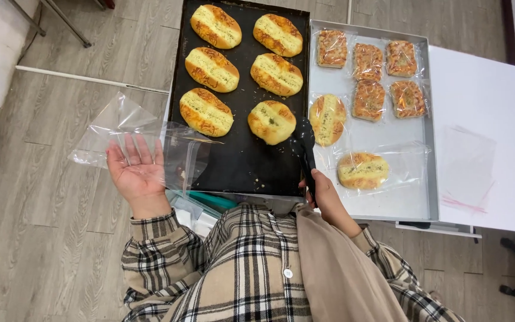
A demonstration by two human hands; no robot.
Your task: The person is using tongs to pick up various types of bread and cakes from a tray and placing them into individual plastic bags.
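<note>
Clear plastic, a bag (127,128), lay spread over my left hand (135,170), palm up and fingers loose, just left of the black tray (239,161) and held out over the floor. My right hand (327,200) was clenched round the handle of black tongs (305,152), at the tray's near right corner; the tongs' tips pointed at the nearest right bun (272,121) on the tray, and I could not tell whether they touched it. Six bare buns sat on the tray in two columns. Right of the tray, the grey tray (427,119) held seven buns already in bags, two long ones nearest the black tray and five squarer ones beyond. More empty bags (466,170) lay on the white table (496,89), further right. By my reckoning I was mid-bagging, at the picking-up step: the next move wanted the tongs closed gently on that bun so the topping stayed put, and the bag's mouth opened wide to take it.
</note>
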